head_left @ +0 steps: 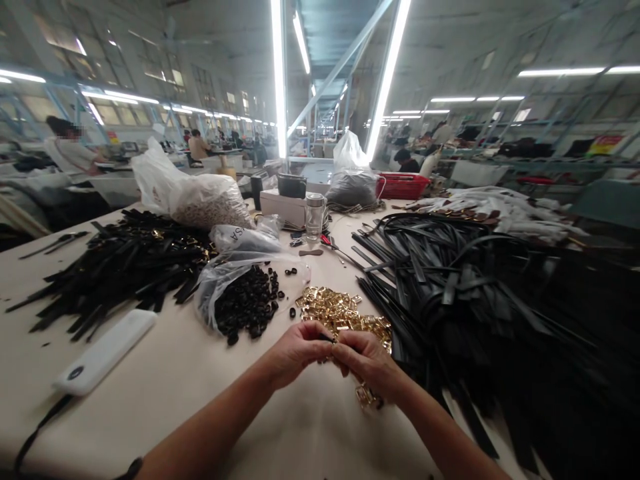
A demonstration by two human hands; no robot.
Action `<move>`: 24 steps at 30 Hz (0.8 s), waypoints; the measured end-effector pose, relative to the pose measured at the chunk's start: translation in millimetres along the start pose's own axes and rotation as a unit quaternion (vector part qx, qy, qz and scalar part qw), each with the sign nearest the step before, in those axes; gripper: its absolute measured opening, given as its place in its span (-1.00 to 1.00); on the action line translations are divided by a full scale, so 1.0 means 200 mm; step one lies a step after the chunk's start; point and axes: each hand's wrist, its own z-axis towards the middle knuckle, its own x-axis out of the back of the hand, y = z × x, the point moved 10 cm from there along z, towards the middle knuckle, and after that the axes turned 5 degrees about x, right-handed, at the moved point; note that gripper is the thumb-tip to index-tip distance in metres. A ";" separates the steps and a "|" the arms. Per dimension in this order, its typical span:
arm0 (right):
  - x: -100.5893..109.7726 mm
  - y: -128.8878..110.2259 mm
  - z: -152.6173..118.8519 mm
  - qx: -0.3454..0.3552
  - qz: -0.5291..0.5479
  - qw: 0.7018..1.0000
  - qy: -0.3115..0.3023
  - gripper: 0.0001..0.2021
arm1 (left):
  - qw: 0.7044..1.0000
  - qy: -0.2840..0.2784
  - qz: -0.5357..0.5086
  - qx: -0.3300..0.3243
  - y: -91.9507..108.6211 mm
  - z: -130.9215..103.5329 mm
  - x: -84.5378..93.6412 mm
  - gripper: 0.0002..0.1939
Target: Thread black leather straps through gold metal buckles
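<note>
My left hand (300, 350) is closed in a pinch, with a small black piece (327, 338) showing between its thumb and forefinger. Against it, my right hand (367, 357) pinches too, and its fingertips meet the left ones at that piece. The fingers cover most of what is held, so its full shape is hidden. Just beyond the hands lies a heap of gold metal buckles (327, 305). A few more gold buckles (367, 396) lie below my right wrist. To the left, small black loops (247, 300) spill from a clear plastic bag (207, 293).
Long black straps (445, 267) pile up on the right. Shorter black straps (135, 267) with gold fittings lie at the left. Near the table's left side is a white power strip-like device (107, 350) with a cable. A glass jar (315, 217) and red-handled tool (327, 241) stand beyond.
</note>
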 end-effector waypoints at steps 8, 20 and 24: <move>0.04 -0.04 0.00 0.033 -0.083 0.996 0.010 -0.66 | 1.000 0.011 -0.002 0.023 -0.01 -0.01 0.01 -0.78; 0.06 -0.10 -0.01 0.050 -0.144 0.988 0.024 -0.80 | 0.995 0.077 -0.052 -0.019 0.03 0.02 0.16 -0.81; 0.04 -0.11 -0.01 0.065 -0.163 0.984 0.035 -0.83 | 0.997 0.054 -0.058 -0.013 0.01 0.02 0.10 -0.80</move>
